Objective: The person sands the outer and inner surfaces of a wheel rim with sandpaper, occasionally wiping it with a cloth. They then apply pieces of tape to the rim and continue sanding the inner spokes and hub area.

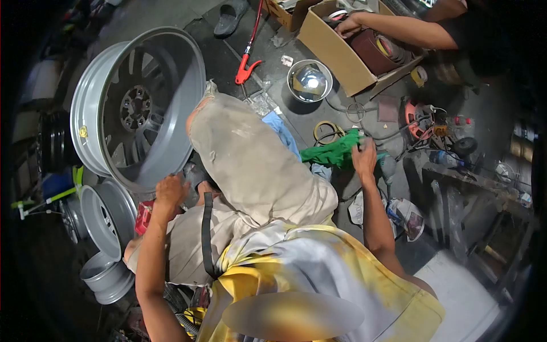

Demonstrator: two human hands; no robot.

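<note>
My right hand [364,158] is closed on the end of a crumpled green cloth [333,153], which lies to its left over the floor beside my knee. At the lower edge of a large grey alloy wheel [199,74] is my left hand [171,194], back upward, its fingers blurred and partly hidden. The wheel stands upright on its tread to my left, with its hollow inner side and spokes facing me. A blue cloth [282,132] lies against my leg near the green one.
Smaller wheels [105,276] sit at lower left. Ahead are a red air blow gun [246,71], a steel bowl [309,81] and tape [326,131]. Another person's hand [348,25] reaches into a cardboard box [336,57] holding sandpaper rolls. An orange power tool [419,121] with cables lies right.
</note>
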